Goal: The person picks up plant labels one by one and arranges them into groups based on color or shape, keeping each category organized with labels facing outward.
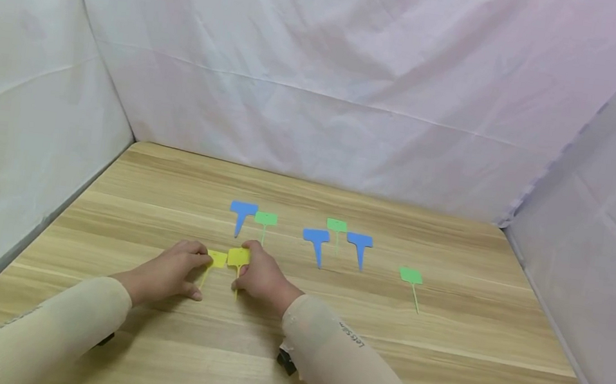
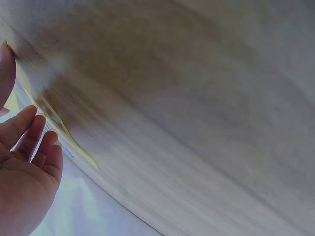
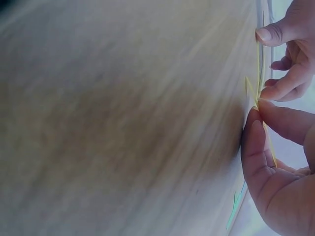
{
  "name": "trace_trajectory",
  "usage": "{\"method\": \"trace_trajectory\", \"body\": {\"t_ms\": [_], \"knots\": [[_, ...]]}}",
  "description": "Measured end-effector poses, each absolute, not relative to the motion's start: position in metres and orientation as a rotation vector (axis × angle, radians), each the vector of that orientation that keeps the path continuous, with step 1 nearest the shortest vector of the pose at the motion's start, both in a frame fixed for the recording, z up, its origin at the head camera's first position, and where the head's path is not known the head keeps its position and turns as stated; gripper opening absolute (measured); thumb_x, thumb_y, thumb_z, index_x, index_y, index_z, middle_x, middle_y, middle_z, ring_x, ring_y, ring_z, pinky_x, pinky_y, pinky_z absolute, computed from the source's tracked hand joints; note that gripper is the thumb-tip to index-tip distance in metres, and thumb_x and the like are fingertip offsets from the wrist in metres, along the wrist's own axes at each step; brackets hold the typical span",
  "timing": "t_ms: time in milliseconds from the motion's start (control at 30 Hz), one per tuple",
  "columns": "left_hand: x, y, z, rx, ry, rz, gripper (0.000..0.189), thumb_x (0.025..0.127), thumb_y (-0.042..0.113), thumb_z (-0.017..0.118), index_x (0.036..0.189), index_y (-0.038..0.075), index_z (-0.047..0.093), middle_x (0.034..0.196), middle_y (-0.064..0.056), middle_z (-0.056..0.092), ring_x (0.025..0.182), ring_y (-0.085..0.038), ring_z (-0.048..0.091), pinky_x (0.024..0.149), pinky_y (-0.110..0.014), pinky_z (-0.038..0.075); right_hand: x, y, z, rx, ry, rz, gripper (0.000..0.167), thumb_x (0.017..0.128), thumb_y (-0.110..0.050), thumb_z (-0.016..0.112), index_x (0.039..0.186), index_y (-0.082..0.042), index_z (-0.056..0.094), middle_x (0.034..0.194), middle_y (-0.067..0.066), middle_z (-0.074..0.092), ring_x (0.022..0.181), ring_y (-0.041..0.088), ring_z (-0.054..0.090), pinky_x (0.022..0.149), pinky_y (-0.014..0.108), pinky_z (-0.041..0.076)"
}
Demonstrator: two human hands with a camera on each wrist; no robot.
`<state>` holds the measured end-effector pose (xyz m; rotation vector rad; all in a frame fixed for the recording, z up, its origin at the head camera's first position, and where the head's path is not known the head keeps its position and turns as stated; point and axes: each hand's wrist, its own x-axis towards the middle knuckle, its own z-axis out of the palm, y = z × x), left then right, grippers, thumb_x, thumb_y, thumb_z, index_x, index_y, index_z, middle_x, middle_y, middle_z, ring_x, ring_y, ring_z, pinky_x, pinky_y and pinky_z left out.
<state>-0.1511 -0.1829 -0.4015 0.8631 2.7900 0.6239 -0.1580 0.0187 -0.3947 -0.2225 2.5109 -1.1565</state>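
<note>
Two yellow plant labels with thin stems are side by side at the front middle of the wooden table. My left hand [image 1: 171, 271] touches the left yellow label [image 1: 219, 259] with its fingertips, its thumb apart beside the stem's lower part. The right yellow label [image 1: 238, 257] is pinched in my right hand [image 1: 266, 275], the thumb at its stem and the index finger by its head. Seen from the right wrist, thumb and index finger [image 3: 288, 120] meet at a tilted yellow strip. The two label heads nearly touch each other.
Farther back lie blue T-shaped labels: one at left [image 1: 244, 209], two at right [image 1: 316, 236], [image 1: 360, 241]. Green labels lie among them, one beside the left blue [image 1: 266, 218], one behind [image 1: 337, 225], one at far right [image 1: 411, 276]. White cloth walls [image 1: 316, 128] enclose the table [image 1: 486, 345].
</note>
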Motion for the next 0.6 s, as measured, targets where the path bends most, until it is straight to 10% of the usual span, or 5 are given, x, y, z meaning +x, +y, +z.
{"method": "trace_trajectory", "body": {"t_ms": [600], "knots": [[-0.1515, -0.1841, -0.4006, 0.865, 2.77, 0.644, 0.062, 0.074, 0.025, 0.083, 0.121, -0.007, 0.061, 0.118, -0.012, 0.054, 0.113, -0.033, 0.047, 0.098, -0.05, 0.042, -0.1583, 0.0139, -0.3986, -0.287, 2.683, -0.927, 0.078, 0.073, -0.005, 0.083, 0.138, 0.001, 0.04, 0.124, 0.019, 0.047, 0.107, 0.025, 0.054, 0.099, 0.036, 0.044]]}}
